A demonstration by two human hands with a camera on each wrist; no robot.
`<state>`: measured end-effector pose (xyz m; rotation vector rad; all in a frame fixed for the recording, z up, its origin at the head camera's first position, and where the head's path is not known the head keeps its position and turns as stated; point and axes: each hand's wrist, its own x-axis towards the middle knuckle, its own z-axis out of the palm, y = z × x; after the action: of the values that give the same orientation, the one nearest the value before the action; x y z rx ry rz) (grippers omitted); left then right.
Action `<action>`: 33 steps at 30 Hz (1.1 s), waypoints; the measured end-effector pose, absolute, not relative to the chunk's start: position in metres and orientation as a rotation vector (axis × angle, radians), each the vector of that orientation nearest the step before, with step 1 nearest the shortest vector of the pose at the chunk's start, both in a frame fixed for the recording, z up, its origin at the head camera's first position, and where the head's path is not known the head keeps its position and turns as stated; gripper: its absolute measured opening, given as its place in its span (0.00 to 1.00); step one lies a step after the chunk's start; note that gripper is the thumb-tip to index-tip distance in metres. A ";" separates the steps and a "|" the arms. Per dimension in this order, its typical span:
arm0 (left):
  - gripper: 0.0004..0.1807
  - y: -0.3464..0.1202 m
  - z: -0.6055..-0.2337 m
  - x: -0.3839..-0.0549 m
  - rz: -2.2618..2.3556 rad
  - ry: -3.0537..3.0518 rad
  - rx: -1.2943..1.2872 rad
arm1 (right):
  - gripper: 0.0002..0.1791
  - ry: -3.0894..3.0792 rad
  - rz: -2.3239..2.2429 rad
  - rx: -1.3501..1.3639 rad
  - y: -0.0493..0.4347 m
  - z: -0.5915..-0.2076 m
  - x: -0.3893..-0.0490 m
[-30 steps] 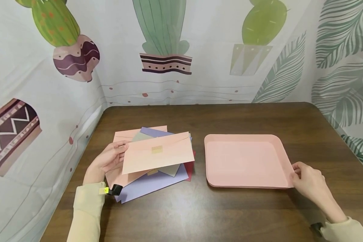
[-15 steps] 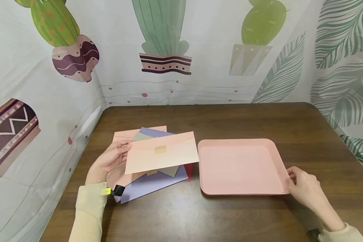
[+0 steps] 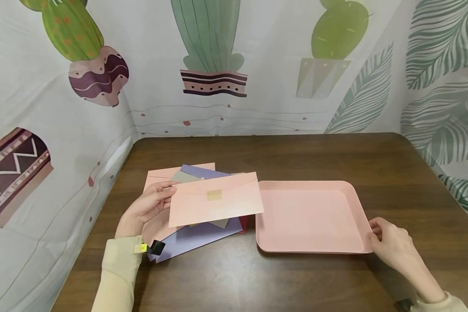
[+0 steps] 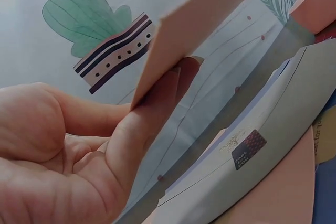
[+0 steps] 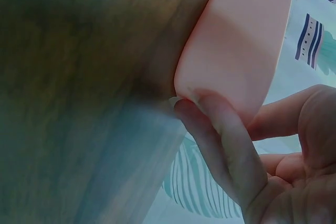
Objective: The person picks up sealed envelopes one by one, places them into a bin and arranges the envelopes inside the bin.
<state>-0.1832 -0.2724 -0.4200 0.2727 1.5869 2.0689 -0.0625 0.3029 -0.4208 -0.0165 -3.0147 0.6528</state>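
Note:
My left hand (image 3: 150, 203) pinches the left end of a pale pink envelope (image 3: 216, 208) between thumb and fingers. The envelope has a gold patterned sticker on its flap and is held tilted above a loose pile of envelopes. Its right end overlaps the left rim of a pink tray (image 3: 312, 248) in the head view. In the left wrist view the envelope (image 4: 194, 24) shows nearly edge-on. With thumb and fingers, my right hand (image 3: 391, 242) grips the tray's right side near the front corner. Close up, the right wrist view shows fingertips curled under the tray (image 5: 236, 45).
Beneath the held envelope lie a purple envelope (image 3: 203, 242), another pink envelope (image 3: 160, 174), a grey-green envelope (image 4: 262, 145) and a red one (image 3: 243, 223), mostly covered. The brown wooden table (image 3: 234, 281) meets a cactus-printed cloth (image 3: 273, 112) behind and at the left.
The tray has shifted left and toward me with my right hand. My left hand has carried the pink envelope a little to the right, so it overlaps the tray's edge.

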 end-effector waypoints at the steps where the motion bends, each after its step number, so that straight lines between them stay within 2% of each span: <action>1: 0.12 -0.272 -0.420 -0.184 2.066 1.590 0.270 | 0.09 -3.016 0.653 -0.014 0.303 -0.421 -0.063; 10: 0.10 -0.265 -0.418 -0.185 2.025 1.651 0.211 | 0.09 -3.038 0.638 -0.024 0.303 -0.420 -0.064; 33: 0.14 -0.232 -0.412 -0.194 1.932 1.727 0.234 | 0.07 -3.029 0.656 0.002 0.303 -0.419 -0.064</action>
<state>-0.1943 -0.2325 -0.4118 0.2344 1.7266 1.9320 -0.0643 0.3026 -0.4187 0.0020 -3.0293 0.6560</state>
